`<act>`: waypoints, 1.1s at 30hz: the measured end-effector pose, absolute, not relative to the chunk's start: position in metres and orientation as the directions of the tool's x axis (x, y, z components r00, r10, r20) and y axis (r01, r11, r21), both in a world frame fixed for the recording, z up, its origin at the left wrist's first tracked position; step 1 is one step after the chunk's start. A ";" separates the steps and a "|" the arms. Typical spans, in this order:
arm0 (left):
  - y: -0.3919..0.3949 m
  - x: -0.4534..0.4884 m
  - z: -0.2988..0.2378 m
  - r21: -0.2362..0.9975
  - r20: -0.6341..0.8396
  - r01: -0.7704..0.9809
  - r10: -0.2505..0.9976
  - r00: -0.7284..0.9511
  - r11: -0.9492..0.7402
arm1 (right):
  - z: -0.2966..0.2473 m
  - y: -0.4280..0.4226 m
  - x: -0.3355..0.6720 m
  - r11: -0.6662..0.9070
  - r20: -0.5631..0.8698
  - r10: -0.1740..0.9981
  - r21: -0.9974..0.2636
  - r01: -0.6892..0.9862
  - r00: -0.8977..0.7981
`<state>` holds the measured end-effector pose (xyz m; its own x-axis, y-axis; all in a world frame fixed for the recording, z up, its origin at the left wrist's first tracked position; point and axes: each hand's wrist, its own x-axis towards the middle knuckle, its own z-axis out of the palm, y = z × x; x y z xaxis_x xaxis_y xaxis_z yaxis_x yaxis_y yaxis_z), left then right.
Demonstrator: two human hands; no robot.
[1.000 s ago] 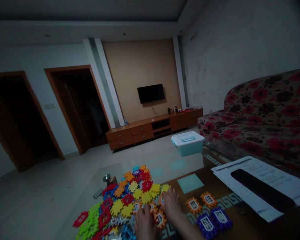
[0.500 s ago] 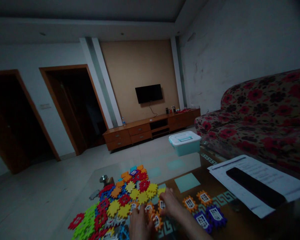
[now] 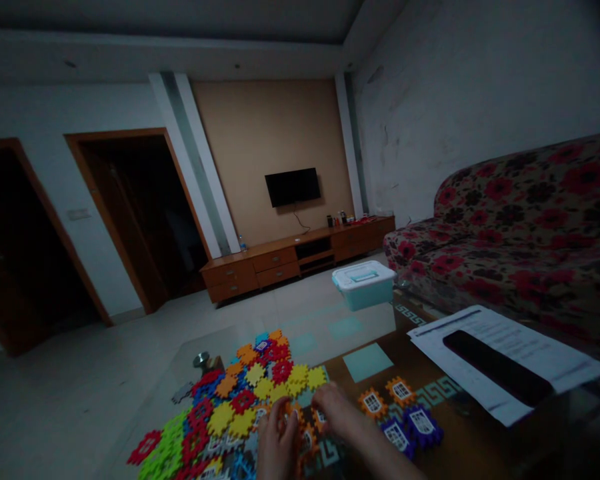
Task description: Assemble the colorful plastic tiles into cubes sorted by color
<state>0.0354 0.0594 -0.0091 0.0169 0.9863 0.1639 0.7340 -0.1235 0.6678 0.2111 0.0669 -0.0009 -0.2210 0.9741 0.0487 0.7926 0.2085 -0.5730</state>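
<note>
Both hands have drawn together: left hand [image 3: 276,437] and right hand [image 3: 333,407], fingers curled, flank the orange tiles [image 3: 307,439] lying between them; whether either grips, I can't tell.

Small orange plastic tiles [image 3: 307,439] with toothed edges and white window prints are lying flat at the lower centre of the frame, touching the right edge of a multicoloured heap [image 3: 240,407] of similar tiles.
</note>
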 end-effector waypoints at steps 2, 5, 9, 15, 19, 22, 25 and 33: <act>0.060 0.036 -0.011 0.730 0.190 0.671 0.982 -0.016 -0.131 | 0.003 0.063 0.212 0.166 0.013 0.982 -0.534 0.829 -0.189; 0.059 0.042 -0.011 0.774 0.193 0.611 0.981 0.022 -0.166 | 0.010 0.061 0.214 0.087 -0.026 0.993 -0.498 0.863 -0.115; 0.046 0.060 -0.013 0.700 0.196 0.646 0.951 0.238 -0.306 | 0.015 0.063 0.221 0.041 -0.005 0.999 -0.536 0.843 -0.051; 0.026 0.096 -0.025 0.436 0.121 0.801 0.909 0.399 -0.410 | 0.018 0.073 0.265 -0.033 0.070 0.992 -0.656 0.754 0.105; 0.027 0.110 -0.022 0.287 -0.014 0.889 0.927 0.375 -0.356 | 0.012 0.073 0.318 -0.068 0.106 0.973 -0.723 0.688 0.207; 0.030 0.115 -0.017 0.259 -0.107 0.898 0.913 0.393 -0.356 | 0.002 0.065 0.358 -0.111 0.082 0.963 -0.752 0.650 0.258; 0.033 0.118 -0.015 0.277 -0.191 0.859 0.852 0.488 -0.431 | -0.010 0.056 0.387 -0.144 0.057 0.955 -0.768 0.625 0.290; 0.047 0.111 -0.023 0.232 -0.141 0.802 0.796 0.588 -0.551 | -0.032 0.054 0.400 -0.175 0.026 0.951 -0.778 0.603 0.309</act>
